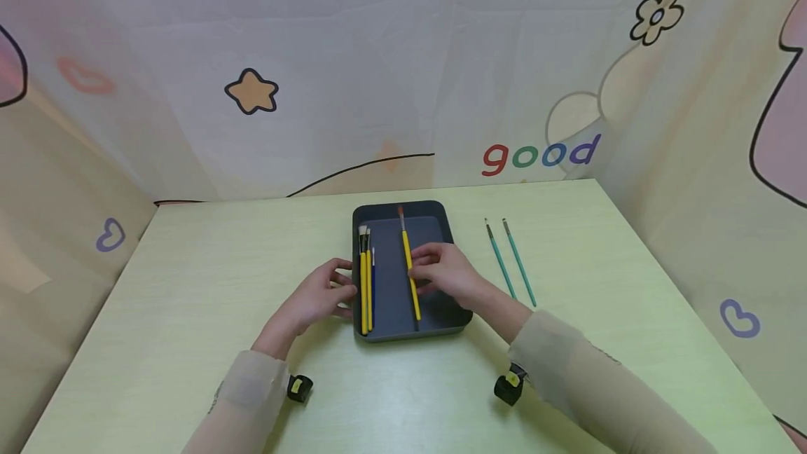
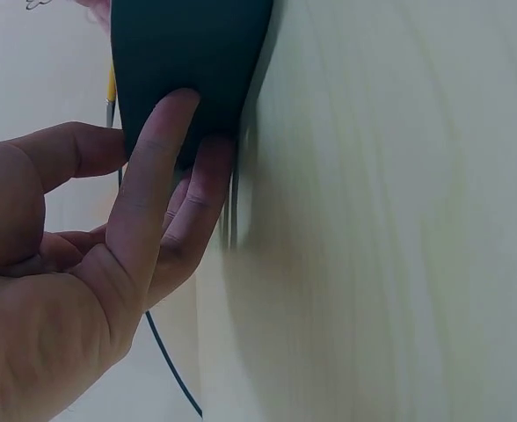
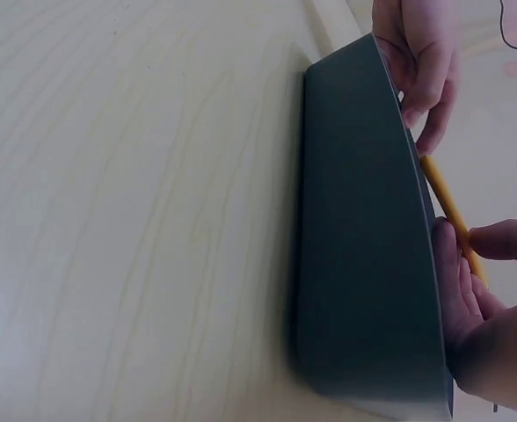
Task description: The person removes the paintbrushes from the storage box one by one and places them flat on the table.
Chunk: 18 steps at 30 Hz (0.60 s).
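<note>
My right hand [image 1: 446, 272] pinches a yellow-handled paintbrush [image 1: 405, 244] between thumb and fingers, over the right part of a dark grey rectangular tray [image 1: 392, 300]. Its reddish-brown bristles point to the tray's far end. In the right wrist view, the yellow handle [image 3: 450, 204] shows above the tray's side wall [image 3: 364, 229]. My left hand [image 1: 317, 298] touches the tray's left side with extended fingers, seen against the outer wall [image 2: 192, 53] in the left wrist view. Along the tray's left inside lie two yellow-handled brushes [image 1: 363, 293] with pale bristles and a thin blue brush [image 1: 373, 286].
Two teal-handled paintbrushes [image 1: 518, 258] lie side by side on the pale wooden table [image 1: 208, 286], right of the tray. A printed cloth [image 1: 353, 76] hangs behind the table and at both sides. Each sleeve carries a small black device [image 1: 299, 388] near the wrist.
</note>
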### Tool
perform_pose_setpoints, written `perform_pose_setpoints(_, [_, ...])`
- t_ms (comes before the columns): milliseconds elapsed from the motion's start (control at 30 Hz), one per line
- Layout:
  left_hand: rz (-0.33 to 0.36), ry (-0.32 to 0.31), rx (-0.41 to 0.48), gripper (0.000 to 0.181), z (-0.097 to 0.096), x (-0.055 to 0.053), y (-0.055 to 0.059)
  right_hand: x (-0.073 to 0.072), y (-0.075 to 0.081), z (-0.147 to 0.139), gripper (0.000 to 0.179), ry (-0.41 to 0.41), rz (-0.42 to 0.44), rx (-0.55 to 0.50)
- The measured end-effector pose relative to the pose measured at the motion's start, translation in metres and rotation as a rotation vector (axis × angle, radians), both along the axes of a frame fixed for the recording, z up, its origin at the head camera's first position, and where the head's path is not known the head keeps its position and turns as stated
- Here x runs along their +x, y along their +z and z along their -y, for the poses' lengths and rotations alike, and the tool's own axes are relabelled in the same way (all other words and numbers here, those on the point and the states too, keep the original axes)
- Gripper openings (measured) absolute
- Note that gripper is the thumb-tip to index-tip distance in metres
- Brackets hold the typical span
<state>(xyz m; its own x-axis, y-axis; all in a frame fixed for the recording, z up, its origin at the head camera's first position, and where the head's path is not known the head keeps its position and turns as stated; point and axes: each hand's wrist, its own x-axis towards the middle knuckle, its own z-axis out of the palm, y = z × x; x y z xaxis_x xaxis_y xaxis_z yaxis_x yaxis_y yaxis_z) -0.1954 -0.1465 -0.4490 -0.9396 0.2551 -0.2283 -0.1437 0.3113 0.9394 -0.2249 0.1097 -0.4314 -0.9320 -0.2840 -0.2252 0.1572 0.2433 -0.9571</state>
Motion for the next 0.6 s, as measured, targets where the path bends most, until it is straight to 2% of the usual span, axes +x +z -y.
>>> perform_pose_setpoints(267, [-0.009,0.003,0.002,0.047,0.005,0.001,-0.001,0.0,0.003,-0.014,0.035,0.015,-0.003,-0.013])
perform_pose_setpoints(600, [0.002,0.01,-0.013,0.048,0.014,0.002,0.003,0.0,0.009,-0.03,0.036,0.0,0.001,-0.014])
